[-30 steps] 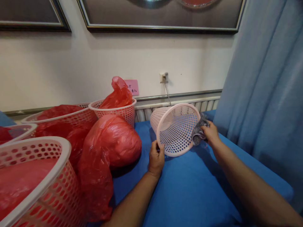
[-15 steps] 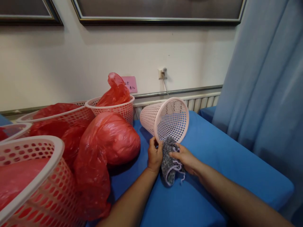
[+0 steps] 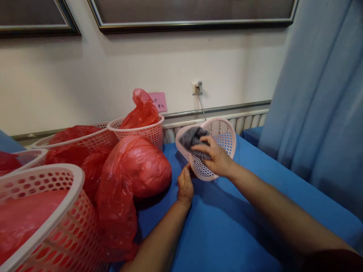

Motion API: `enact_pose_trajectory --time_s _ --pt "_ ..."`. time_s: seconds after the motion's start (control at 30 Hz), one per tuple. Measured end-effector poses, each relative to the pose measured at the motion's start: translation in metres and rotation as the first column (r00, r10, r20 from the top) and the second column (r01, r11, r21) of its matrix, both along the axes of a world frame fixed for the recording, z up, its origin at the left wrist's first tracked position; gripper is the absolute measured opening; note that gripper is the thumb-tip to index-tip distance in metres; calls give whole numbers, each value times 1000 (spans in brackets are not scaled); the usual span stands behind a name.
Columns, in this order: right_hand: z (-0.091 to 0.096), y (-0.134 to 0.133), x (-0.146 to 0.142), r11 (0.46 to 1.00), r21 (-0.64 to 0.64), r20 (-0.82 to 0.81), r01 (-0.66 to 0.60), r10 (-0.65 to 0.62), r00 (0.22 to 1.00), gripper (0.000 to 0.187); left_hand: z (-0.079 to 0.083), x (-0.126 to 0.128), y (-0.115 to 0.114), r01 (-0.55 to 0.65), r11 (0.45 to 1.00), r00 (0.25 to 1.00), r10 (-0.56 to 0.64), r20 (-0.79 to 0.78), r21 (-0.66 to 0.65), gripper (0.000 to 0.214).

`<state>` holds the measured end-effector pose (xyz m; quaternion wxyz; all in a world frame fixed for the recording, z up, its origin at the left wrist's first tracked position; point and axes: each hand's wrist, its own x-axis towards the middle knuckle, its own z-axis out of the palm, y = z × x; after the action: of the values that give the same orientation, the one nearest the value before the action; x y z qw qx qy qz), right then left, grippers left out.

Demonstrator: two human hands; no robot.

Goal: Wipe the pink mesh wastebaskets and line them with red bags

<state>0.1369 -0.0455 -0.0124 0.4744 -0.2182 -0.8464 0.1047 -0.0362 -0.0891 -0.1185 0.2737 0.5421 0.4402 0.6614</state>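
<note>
The right hand has its fingers bent and clamped on a crumpled, dark grey fabric cloth; the cloth lies under the fingertips and juts out from them toward 10 o'clock. Beneath it is a pale pink, round, perforated plastic basket, lying on its side, and the cloth covers the upper-left stretch of its rim. The left hand is at the basket's 8 o'clock, thumb upward and fingers closed at the lower-left rim; some of the fingertips are hidden behind it. From this hand the basket lies toward 1 o'clock, its mouth facing the person and slightly right.

Basket and hands are over a desk covered in smooth blue cloth. At 9 o'clock from the left hand, just beside it, sits a bulging, knotted red plastic bag. Farther out, at 8 o'clock, stands a large pink perforated basket with a thick white rim, red plastic inside. At 10 o'clock from the hand is an upright pink basket with a twisted red plastic bag rising from it.

At the lying basket's 11 o'clock, a white wall socket holds a plug; a long blue fabric curtain hangs at its 2 o'clock.
</note>
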Motion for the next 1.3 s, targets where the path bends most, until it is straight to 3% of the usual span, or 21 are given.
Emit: enact_pose_trajectory --time_s 0.07,0.13,0.2,0.3,0.4,0.5,0.63,0.73,0.87,0.97,1.03,1.07,1.17,1.3 --pt "-29 -14 0 995 -60 163 -85 94 982 58 1 -3 0 -62 998 998 62 -26 24 57" --pt "-57 -25 8 984 -151 292 -95 136 947 57 2 -5 -1 -100 994 993 102 -53 41 55" --pt "-78 -27 20 976 -215 425 -24 116 898 51 5 -4 -1 -90 995 995 92 -49 37 53" --pt "-93 -15 38 968 -220 560 120 25 828 40 9 0 1 -114 993 993 115 -23 26 45" --pt "-98 6 54 910 -199 569 363 -194 799 32 9 2 4 -142 990 990 142 18 19 38" --pt "-100 27 73 782 -189 513 594 -437 739 28 9 4 5 -108 994 994 108 25 20 33" --pt "-92 57 98 654 -227 343 721 -639 688 39 10 5 4 -75 997 997 75 -18 28 30" --pt "-72 84 104 613 -292 179 734 -719 671 43 14 5 2 -63 997 996 65 -61 36 27" --pt "-22 116 88 649 -358 6 671 -717 697 52 17 5 2 -45 998 993 51 -109 53 25" --pt "22 117 66 805 -274 -122 525 -571 812 54 19 4 1 -46 997 988 55 -141 62 24" --pt "43 100 49 920 -107 -146 378 -391 909 54 20 4 1 -53 997 985 63 -159 64 24" --pt "50 87 40 951 -24 -109 307 -308 945 56 20 4 1 -56 996 984 66 -165 67 24" --pt "49 36 13 982 106 140 157 -171 975 60 19 3 1 -56 996 984 68 -167 74 23" --pt "23 -24 -17 978 207 463 -10 -88 882 39 13 -3 1 -79 995 992 84 -97 57 20"
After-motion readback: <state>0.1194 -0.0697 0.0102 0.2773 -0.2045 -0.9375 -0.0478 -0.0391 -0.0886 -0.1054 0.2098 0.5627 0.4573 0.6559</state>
